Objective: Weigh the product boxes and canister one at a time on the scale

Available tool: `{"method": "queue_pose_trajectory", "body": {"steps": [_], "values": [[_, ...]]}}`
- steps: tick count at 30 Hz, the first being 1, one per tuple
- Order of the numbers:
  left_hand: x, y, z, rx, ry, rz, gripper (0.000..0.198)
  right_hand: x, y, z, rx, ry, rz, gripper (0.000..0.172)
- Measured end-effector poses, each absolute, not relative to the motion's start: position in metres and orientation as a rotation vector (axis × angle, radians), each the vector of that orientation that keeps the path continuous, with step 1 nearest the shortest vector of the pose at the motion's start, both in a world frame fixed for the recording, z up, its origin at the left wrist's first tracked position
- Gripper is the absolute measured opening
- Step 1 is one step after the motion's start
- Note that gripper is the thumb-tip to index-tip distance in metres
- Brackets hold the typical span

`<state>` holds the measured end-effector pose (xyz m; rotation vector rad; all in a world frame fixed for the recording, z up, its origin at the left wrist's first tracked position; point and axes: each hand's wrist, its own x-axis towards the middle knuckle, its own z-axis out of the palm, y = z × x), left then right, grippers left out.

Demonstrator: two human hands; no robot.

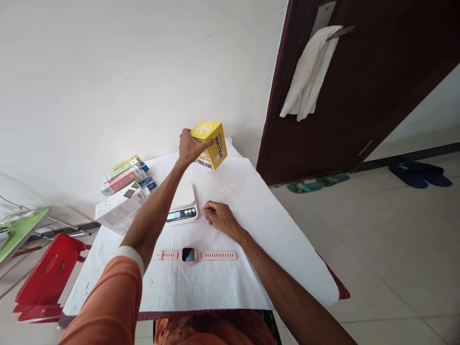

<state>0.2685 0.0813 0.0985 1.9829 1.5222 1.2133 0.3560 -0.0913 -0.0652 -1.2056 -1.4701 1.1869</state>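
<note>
My left hand is stretched to the far side of the table and grips a yellow box printed with "WATER", holding it tilted above the white paper sheet. My right hand rests on the sheet with its fingers curled, beside the right edge of a small white kitchen scale whose display is lit. Nothing shows inside the right hand. A pink smartwatch lies flat and stretched out on the sheet, close to me, below the scale.
A stack of slim coloured boxes and a printed leaflet lie at the table's left. A red plastic stool stands on the floor to the left. A dark door with a white cloth on its handle is at the right, slippers below it.
</note>
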Motion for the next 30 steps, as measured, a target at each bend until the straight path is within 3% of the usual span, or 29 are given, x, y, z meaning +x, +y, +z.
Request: {"method": "queue_pose_trajectory", "body": {"steps": [5, 11, 22, 30], "values": [[0.197, 0.040, 0.120, 2.041, 1.508, 1.288, 0.071, 0.355, -0.091, -0.066, -1.196, -1.474, 1.174, 0.018], [0.132, 0.006, 0.099, 2.030, 1.681, 1.274, 0.070, 0.356, -0.092, -0.066, -1.231, -1.477, 1.145, 0.019], [0.131, -0.006, 0.063, 1.934, 1.852, 1.312, 0.074, 0.358, -0.094, -0.065, -1.236, -1.478, 1.176, 0.022], [0.128, -0.019, 0.053, 1.974, 1.724, 1.385, 0.103, 0.357, -0.094, -0.063, -1.249, -1.471, 1.182, 0.020]]}}
